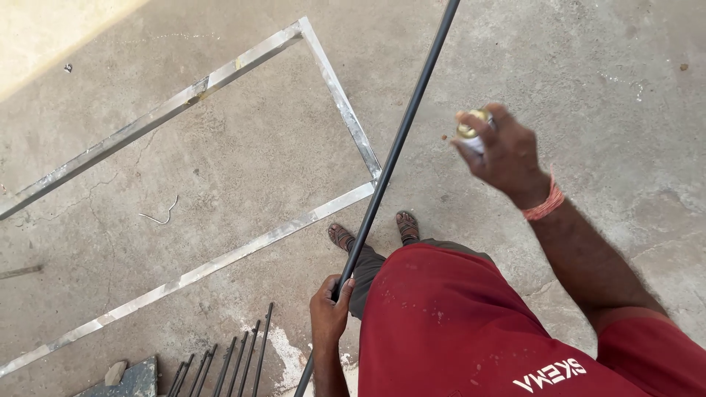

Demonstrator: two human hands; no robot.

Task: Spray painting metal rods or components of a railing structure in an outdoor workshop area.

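Left hand (328,312) grips a long dark rod (393,151) slanting over the concrete floor (588,66); right hand (500,151) closes around a small spray can (471,134), right of the rod.

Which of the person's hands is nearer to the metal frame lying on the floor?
Left. The left hand grips the dark rod just below the frame; the right hand, holding a small can, is farther off.

Bare concrete floor (243,158), cracked and stained. Lying flat on it, a long rectangular metal frame (340,95) of pale flat bar. Inside the frame, a small bent wire (160,215). At the bottom edge, a row of dark thin rods (239,360), beside a grey slab (136,378).
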